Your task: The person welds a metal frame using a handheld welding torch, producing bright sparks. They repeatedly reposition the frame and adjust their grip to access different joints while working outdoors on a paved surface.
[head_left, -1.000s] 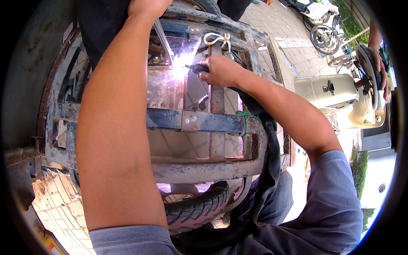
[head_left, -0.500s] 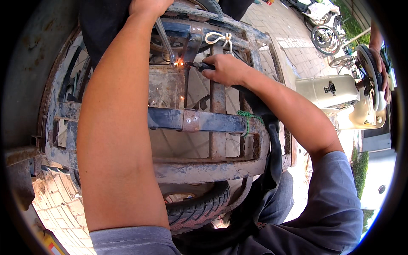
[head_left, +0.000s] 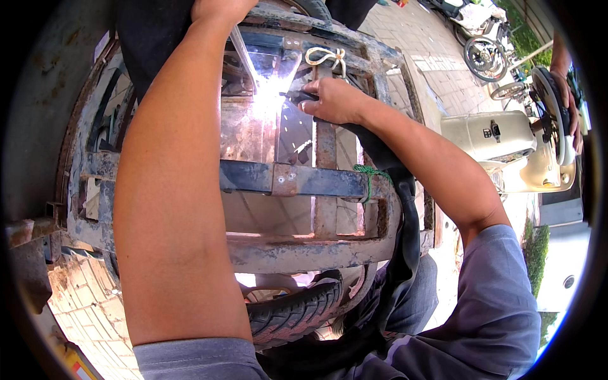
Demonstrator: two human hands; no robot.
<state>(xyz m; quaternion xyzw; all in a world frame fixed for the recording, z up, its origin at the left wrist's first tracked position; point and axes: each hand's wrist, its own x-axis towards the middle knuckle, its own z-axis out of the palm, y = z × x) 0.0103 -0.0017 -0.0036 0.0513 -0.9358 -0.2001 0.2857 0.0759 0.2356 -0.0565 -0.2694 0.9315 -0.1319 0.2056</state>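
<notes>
A paved yard was overlooked, with parked motorbikes (head_left: 481, 60) in the upper right and a cream scooter (head_left: 487, 136) nearer by, its front panel marked by small dark shapes too small to be made out. Another person's hand (head_left: 569, 104) was placed at the scooter's upper end. In the lower left corner a yellow object (head_left: 71, 362) was seen, bearing a red and white patch that could not be read.

In the middle, a worn metal frame (head_left: 310, 252) was set above a black tire (head_left: 297, 307). A blue crossbar (head_left: 332, 182) was fitted across it, with green string (head_left: 370, 172) tied near one end; a white cord (head_left: 324, 58) was looped on the far side.

The two hands were held apart. By the left hand (head_left: 224, 9), partly cut off by the upper edge, a metal bar (head_left: 242, 56) was gripped and slanted down to a rusty plate (head_left: 246, 134) within the frame. By the right hand (head_left: 334, 101), a black welding handle (head_left: 304, 97) was clasped, its tip pointed at the plate's far edge, where details were hidden by a white glare (head_left: 269, 87). A black sleeved cable (head_left: 403, 253) was draped below the right forearm.
</notes>
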